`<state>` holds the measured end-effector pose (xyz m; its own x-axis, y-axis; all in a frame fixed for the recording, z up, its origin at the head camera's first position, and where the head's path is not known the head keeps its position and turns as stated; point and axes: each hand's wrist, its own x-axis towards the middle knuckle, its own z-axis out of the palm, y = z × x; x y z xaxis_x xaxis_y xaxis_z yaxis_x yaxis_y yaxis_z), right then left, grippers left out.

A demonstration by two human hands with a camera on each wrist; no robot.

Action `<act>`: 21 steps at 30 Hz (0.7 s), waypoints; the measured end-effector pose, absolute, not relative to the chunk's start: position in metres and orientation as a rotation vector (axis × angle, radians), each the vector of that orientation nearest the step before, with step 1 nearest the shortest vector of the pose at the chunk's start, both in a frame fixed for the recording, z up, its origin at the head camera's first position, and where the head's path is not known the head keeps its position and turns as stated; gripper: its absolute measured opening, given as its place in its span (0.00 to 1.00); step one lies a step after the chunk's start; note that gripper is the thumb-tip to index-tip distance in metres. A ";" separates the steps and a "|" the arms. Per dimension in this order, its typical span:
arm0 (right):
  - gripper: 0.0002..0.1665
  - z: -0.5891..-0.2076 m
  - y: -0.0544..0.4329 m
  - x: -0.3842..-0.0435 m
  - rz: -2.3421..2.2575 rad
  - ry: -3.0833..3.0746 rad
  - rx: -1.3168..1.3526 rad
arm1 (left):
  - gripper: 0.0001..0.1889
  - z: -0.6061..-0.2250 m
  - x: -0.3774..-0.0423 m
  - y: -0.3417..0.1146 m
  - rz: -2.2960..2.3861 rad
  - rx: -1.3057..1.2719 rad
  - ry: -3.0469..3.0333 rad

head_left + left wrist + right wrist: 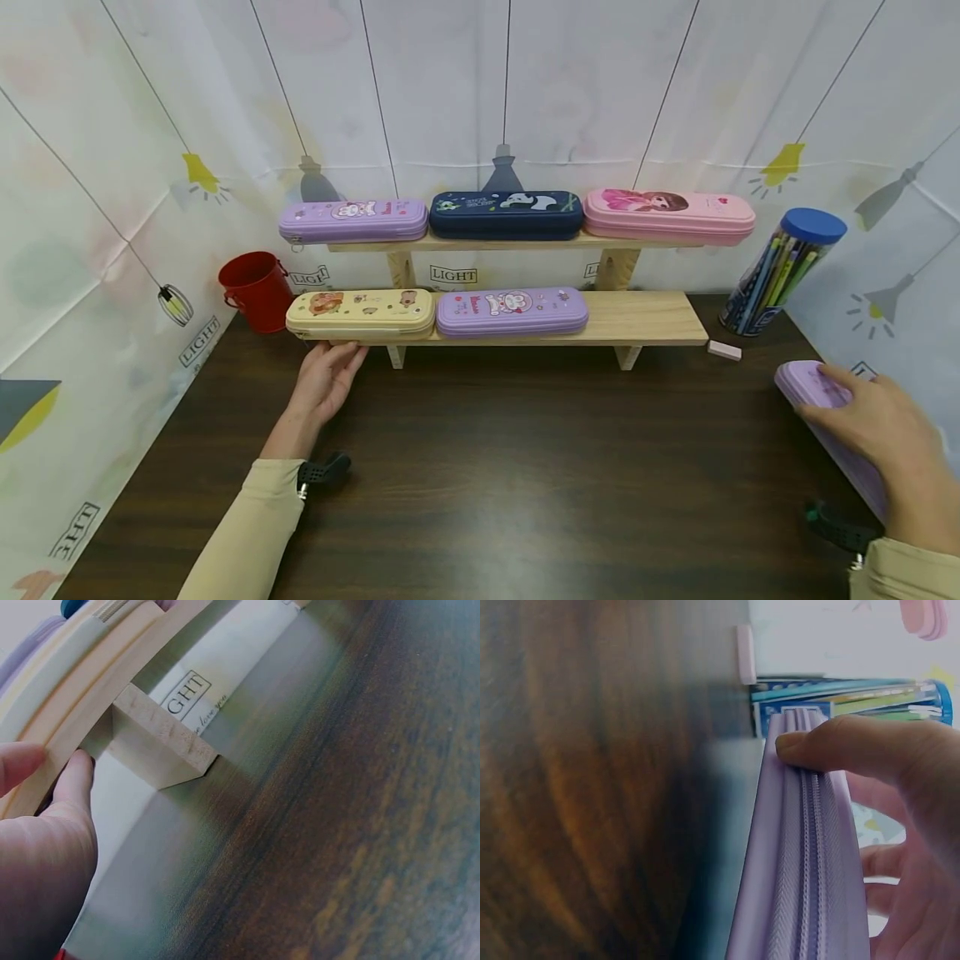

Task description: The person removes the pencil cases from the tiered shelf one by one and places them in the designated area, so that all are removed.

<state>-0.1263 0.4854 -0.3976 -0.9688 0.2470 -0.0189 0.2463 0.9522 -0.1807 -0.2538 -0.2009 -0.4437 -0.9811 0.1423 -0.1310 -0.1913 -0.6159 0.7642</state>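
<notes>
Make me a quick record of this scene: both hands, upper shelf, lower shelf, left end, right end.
left hand: touches the lower shelf below the yellow case
right hand: holds a purple case
upper shelf: upper purple case, navy case, pink case
lower shelf: yellow case, lower purple case
left end: red bucket
right end: pencil jar, small pink block

On the white backdrop (pixel 442 83) we read a boxed "LIGHT" (pixel 453 275) close to the middle of the head view and another toward nine o'clock; between them, a creased one shows us at least "LIG". In the left wrist view, toward eleven o'clock, we make out "GHT" with "love" beneath. Lettering on the navy case (pixel 506 225), between twelve and one o'clock in the head view, is too small.
</notes>
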 end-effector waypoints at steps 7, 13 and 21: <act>0.55 -0.409 0.491 -0.123 0.255 -3.125 -0.422 | 0.41 -0.444 -0.254 -0.200 2.674 -0.088 1.264; 0.59 -0.409 0.491 -0.123 0.250 -3.164 -0.493 | 0.41 -0.444 -0.255 -0.200 2.674 -0.077 1.272; 0.56 -0.403 0.479 -0.131 0.206 -3.145 -0.434 | 0.41 -0.445 -0.254 -0.201 2.669 -0.067 1.284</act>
<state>-0.1312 0.4791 -0.4029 -0.9621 0.2668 -0.0572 0.2719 0.9545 -0.1222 -0.2540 -0.2008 -0.4451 -0.9830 0.1412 -0.1176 -0.1800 -0.6110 0.7709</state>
